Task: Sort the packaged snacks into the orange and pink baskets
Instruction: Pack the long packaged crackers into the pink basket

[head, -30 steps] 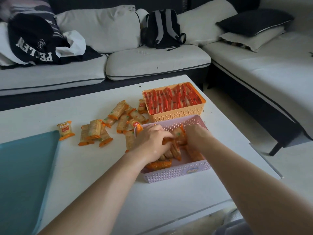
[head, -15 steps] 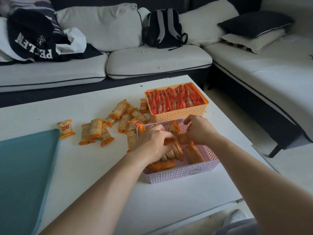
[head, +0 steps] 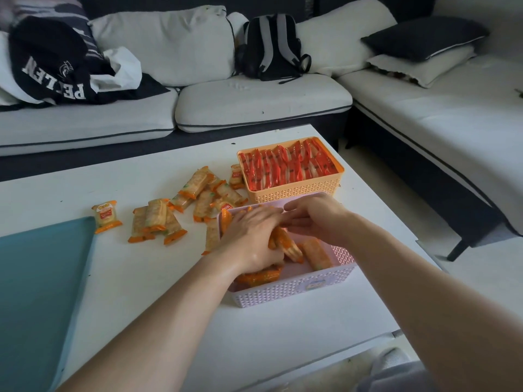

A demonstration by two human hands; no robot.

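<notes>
- Under my left hand (head: 254,239), head view, fingers are curling round biscuit packets (head: 290,247) inside the pink basket (head: 294,292).
- My right hand (head: 314,219) is hovering alongside; its grip I cannot tell.
- Beyond it, the orange basket (head: 294,193) is sitting full of red packets (head: 285,168).
- Leftward, loose packets (head: 198,188) are waiting; I am judging about half unsorted.

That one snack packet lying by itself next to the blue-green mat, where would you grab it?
From straight above, pinch the lone packet by its far and near orange seams. It lies flat, label up, apart from the other packets, so those ends are free. The teal mat has its corner close beside the packet's left edge, so a sideways grip looks cramped.
</notes>
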